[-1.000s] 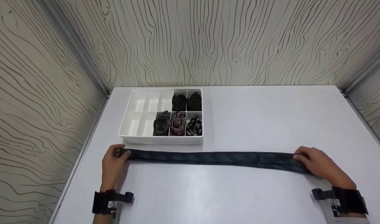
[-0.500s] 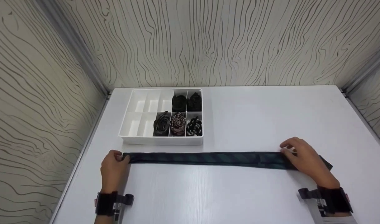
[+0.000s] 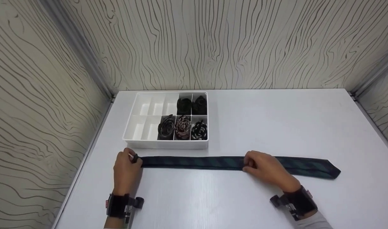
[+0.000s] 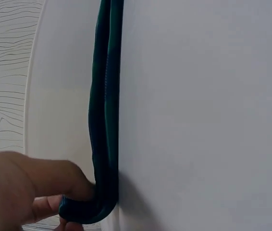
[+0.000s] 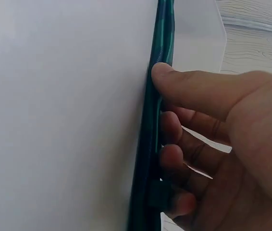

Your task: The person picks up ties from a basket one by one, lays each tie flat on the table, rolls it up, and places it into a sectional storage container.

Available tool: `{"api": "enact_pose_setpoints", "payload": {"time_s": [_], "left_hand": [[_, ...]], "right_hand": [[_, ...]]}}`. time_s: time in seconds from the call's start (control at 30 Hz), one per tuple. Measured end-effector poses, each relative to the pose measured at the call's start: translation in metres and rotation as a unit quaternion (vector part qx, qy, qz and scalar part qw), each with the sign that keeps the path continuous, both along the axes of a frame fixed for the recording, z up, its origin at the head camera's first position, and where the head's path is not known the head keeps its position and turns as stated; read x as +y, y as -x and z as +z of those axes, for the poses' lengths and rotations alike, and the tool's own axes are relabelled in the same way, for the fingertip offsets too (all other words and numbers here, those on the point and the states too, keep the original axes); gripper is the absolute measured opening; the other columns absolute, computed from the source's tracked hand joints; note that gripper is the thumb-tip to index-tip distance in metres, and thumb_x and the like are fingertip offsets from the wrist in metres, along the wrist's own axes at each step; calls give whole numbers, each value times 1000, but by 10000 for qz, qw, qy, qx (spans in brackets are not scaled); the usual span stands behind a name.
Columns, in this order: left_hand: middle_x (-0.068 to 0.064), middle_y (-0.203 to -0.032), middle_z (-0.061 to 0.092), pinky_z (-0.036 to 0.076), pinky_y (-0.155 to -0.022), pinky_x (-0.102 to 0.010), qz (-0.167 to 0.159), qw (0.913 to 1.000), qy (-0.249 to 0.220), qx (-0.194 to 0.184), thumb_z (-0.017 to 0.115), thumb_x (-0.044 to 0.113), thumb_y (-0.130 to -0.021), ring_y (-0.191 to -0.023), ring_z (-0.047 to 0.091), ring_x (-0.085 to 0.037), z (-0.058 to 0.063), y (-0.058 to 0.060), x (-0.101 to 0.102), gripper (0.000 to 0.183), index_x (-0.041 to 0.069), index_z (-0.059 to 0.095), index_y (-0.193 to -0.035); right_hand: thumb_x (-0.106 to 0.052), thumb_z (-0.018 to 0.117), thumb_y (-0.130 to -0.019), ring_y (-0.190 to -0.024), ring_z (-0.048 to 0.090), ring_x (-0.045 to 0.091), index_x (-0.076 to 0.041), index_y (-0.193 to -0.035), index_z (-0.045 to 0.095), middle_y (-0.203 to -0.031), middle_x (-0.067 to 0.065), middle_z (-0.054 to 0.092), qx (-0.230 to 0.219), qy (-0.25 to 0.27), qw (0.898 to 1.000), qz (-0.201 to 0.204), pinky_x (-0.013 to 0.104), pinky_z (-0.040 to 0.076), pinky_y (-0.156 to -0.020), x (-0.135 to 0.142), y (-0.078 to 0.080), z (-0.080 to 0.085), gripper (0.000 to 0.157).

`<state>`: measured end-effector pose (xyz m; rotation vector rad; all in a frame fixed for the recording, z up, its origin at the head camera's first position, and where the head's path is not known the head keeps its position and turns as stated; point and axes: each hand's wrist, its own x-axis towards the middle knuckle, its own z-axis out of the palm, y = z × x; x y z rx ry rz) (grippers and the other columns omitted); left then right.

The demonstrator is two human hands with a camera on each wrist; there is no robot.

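Note:
A dark green and navy striped necktie (image 3: 194, 163) lies stretched from left to right across the white table, its pointed wide end at the right. My left hand (image 3: 127, 170) pinches the narrow end. In the left wrist view, that end of the necktie (image 4: 105, 120) bends upward between thumb and fingers. Right of the middle, my right hand (image 3: 270, 168) holds the necktie, fingers at the far edge and thumb at the near one. The right wrist view shows the thumb (image 5: 189, 86) lying on the cloth and curled fingertips along its other side.
Behind the necktie stands a white divided box (image 3: 165, 145). Several rolled ties (image 3: 183, 127) fill its right-hand compartments, and bare white compartments are at its left. A wood-grain patterned wall (image 3: 213, 44) rises behind the table (image 3: 276, 127).
My right hand has slid left along the necktie from near the wide end, uncovering its pointed tip. My left hand has shifted slightly right, and the narrow end is now turned up in its fingers.

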<state>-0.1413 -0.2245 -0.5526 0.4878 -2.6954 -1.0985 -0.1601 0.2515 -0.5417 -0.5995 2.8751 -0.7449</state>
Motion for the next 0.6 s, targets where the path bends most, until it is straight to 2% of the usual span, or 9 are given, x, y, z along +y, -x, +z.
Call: {"api": "enact_pose_setpoints", "payload": {"time_s": [0.1,0.2,0.37,0.47,0.6], "left_hand": [[-12,-94,60,44,-69,-32,-138,9998,72,99,65,12,-99,-83,58,-24,0,-2,1,15,3,73,-107],[-13,-95,62,45,-70,-32,-294,9994,48,164,61,9,-101,-83,59,-25,0,-1,1,20,2,76,-112],[-19,-104,64,49,-74,-38,-236,9990,-148,-345,68,14,-97,-91,63,-31,1,0,1,32,-4,65,-124],[-19,-104,66,50,-75,-38,-182,9975,-324,-602,70,14,-94,-93,65,-32,3,1,4,31,-4,63,-118],[-16,-99,65,48,-73,-35,-253,9974,-523,-437,70,4,-91,-91,64,-30,4,4,13,23,-2,59,-110]], "right_hand": [[-21,83,-93,-75,52,3,-24,-98,67,-84,-13,60,-30,85,10000,5,24,45,-67,1,0,-2,17],[-23,82,-94,-74,52,3,-24,-99,67,-83,-13,59,-27,163,9999,19,24,44,-67,3,1,-3,17],[-24,82,-94,-75,51,3,-23,-101,67,-85,-12,59,-82,223,9997,-27,24,44,-67,4,1,-4,17],[-23,83,-93,-76,52,4,-23,-101,67,-85,-13,59,-97,210,9997,-83,24,45,-67,4,0,-5,18],[-22,83,-92,-75,52,4,-24,-100,67,-85,-13,59,-48,209,9997,-86,24,45,-68,3,0,-7,18]]}}
